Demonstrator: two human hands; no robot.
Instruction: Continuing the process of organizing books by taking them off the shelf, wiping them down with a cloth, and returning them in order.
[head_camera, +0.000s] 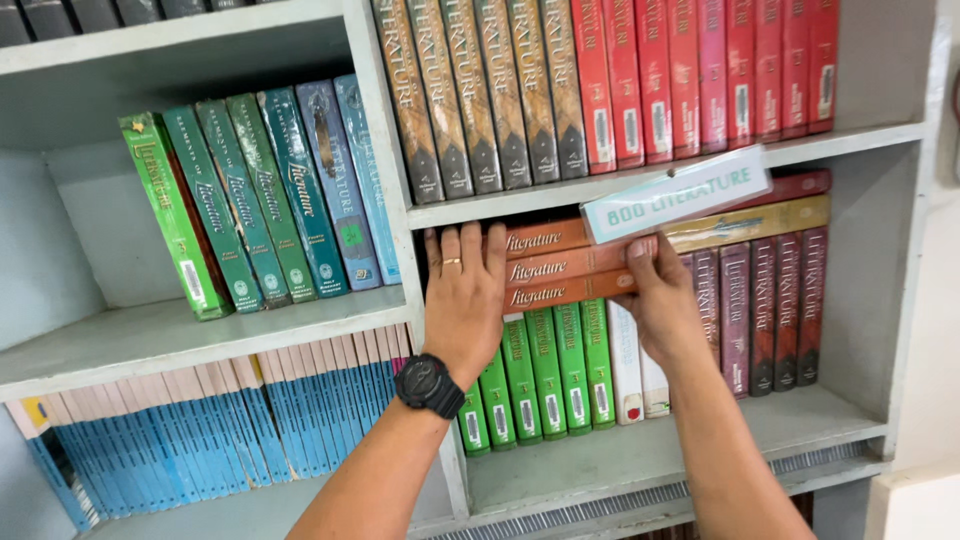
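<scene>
Left hand (466, 300) lying flat with open fingers against a stack of orange books (560, 265) resting sideways atop upright green books (545, 370), right hand (662, 300) gripping the stack's other end, white shelf (640, 455) below, loose label strip (675, 193) above.

I see a pale grey bookcase (380, 150) filling the view, its shelves (190, 335) evenly lit, with a white wall (930, 300) on the right.
</scene>
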